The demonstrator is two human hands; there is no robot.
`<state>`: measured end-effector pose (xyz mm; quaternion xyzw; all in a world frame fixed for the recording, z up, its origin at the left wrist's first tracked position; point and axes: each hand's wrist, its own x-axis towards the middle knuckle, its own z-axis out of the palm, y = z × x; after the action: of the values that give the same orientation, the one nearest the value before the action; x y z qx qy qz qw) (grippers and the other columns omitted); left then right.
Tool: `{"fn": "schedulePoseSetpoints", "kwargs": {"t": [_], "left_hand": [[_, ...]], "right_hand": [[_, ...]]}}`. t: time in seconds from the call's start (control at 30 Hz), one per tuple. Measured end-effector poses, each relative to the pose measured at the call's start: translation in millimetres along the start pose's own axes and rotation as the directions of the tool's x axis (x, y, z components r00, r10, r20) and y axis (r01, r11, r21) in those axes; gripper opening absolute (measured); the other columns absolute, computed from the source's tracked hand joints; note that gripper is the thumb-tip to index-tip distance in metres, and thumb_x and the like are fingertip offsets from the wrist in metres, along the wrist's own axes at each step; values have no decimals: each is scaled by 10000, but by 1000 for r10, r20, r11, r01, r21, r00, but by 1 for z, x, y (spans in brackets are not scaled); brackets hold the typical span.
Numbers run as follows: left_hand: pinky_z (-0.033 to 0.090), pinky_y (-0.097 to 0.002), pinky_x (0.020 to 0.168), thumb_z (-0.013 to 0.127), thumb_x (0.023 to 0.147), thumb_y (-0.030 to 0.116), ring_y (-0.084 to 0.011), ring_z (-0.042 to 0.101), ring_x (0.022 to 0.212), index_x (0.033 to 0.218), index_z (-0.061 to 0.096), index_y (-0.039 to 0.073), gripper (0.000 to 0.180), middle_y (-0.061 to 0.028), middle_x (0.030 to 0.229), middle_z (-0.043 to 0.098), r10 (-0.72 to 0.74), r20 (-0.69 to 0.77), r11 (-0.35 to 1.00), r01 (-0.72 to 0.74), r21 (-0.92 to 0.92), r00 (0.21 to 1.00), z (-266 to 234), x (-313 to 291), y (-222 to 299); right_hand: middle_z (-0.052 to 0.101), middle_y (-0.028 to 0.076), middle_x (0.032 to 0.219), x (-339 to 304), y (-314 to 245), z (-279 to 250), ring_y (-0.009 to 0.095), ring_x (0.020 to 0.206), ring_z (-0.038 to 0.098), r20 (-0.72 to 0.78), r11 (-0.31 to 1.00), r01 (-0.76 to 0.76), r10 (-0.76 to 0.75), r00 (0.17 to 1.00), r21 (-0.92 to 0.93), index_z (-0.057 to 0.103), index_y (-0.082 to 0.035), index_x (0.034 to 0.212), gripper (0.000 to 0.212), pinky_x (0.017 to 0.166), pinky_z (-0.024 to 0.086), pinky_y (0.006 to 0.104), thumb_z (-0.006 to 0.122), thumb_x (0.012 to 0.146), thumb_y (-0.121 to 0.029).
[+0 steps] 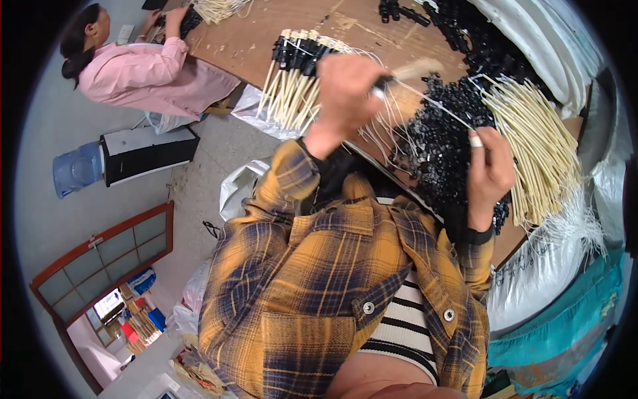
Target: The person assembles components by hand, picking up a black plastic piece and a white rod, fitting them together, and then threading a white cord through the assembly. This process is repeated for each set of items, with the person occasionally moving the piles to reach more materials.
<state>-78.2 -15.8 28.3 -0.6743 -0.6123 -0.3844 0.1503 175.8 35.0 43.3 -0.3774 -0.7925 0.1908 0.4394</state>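
Observation:
My left hand (347, 88), smeared by motion, is closed in a fist above the table around a small black fitting (382, 84). From there a thin white cord (435, 105) runs taut to my right hand (492, 166), whose thumb and fingers pinch its far end. A white wrap covers my right thumb tip. Beneath the cord lies a heap of small shiny black parts (435, 143). Beside my right hand rests a thick bundle of cream-coloured sticks or tubes (535, 149) with loose white strands. Left of my left hand, similar cream pieces bear black fittings (292, 83).
A person in a pink shirt (133, 76) works at the far left of the brown table (252, 40). More black parts (458, 33) lie at the back right. White sacks (545, 279) crowd the right edge; a blue water bottle (78, 169) sits left.

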Motion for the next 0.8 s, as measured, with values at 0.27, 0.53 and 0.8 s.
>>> {"fn": "schedulePoseSetpoints", "kwargs": {"t": [0.27, 0.53, 0.8], "left_hand": [[253, -464, 1030, 651, 663, 152, -264, 461, 1179, 1093, 614, 77, 438, -84, 1196, 559, -273, -51, 872, 269, 408, 961, -23, 7, -49], [443, -442, 963, 601, 772, 301, -389, 542, 1116, 1219, 599, 106, 488, -185, 1117, 611, -457, 344, 889, 404, 218, 820, 113, 82, -92], [506, -393, 780, 708, 720, 148, -299, 655, 842, 856, 710, 122, 138, -108, 844, 687, -239, 583, 930, 356, -92, 777, 145, 50, -75]], "right_hand": [[656, 92, 1024, -15, 9, 12, 216, 786, 633, 356, 999, -42, 52, 933, -35, 667, -30, 947, 171, 676, 502, 288, 723, 797, -91], [647, 98, 855, -18, 61, -52, 191, 641, 595, 128, 922, -246, 294, 947, -298, 662, -22, 988, 189, 614, 474, 288, 695, 807, -67], [618, 127, 826, -30, 85, -83, 297, 711, 613, 185, 776, -286, 455, 871, -562, 608, -34, 881, 148, 625, 459, 391, 691, 769, -85]]}}
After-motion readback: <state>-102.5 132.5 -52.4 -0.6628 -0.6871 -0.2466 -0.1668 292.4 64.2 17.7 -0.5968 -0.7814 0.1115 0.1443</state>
